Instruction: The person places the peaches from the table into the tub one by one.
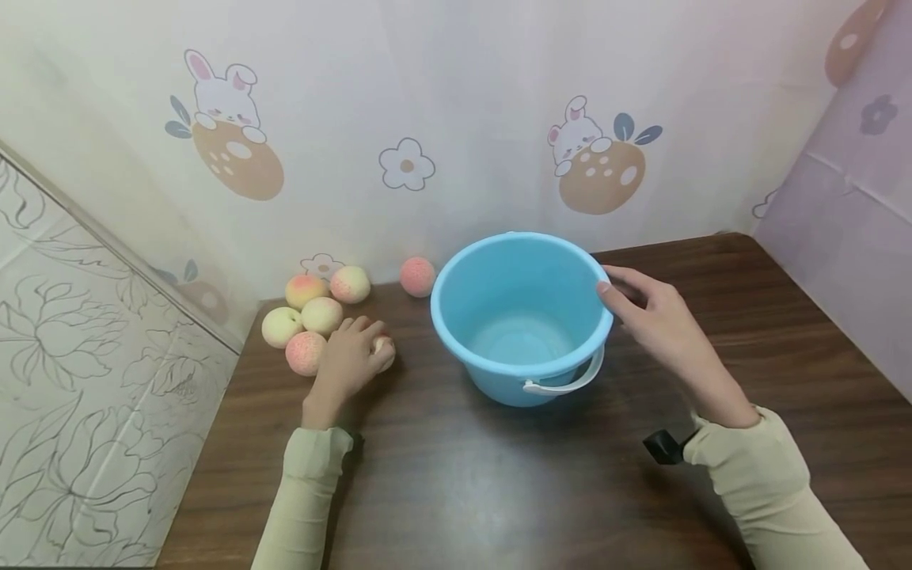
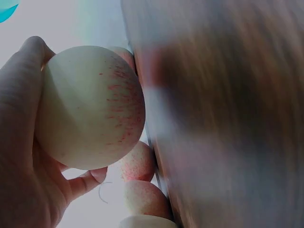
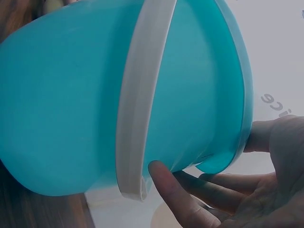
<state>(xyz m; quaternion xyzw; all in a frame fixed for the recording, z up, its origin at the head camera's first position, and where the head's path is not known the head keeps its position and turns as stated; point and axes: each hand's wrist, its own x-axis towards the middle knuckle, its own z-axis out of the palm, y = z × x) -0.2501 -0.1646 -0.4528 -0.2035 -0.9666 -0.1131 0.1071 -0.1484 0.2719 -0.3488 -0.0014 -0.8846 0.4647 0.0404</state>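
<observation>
My left hand grips a pale peach with red flecks; fingers and thumb curve round it in the left wrist view. In the head view most of this peach is hidden by the hand, low over the table's left side. A light blue bucket stands upright near the middle, its inside showing no contents. My right hand holds the bucket's right rim, thumb on the rim's inner side and fingers outside. The bucket's white handle hangs down its front right side.
Several peaches lie clustered at the back left, among them a pink one and a yellowish one. A lone pink peach sits by the back edge, left of the bucket. A patterned curtain hangs behind the brown table.
</observation>
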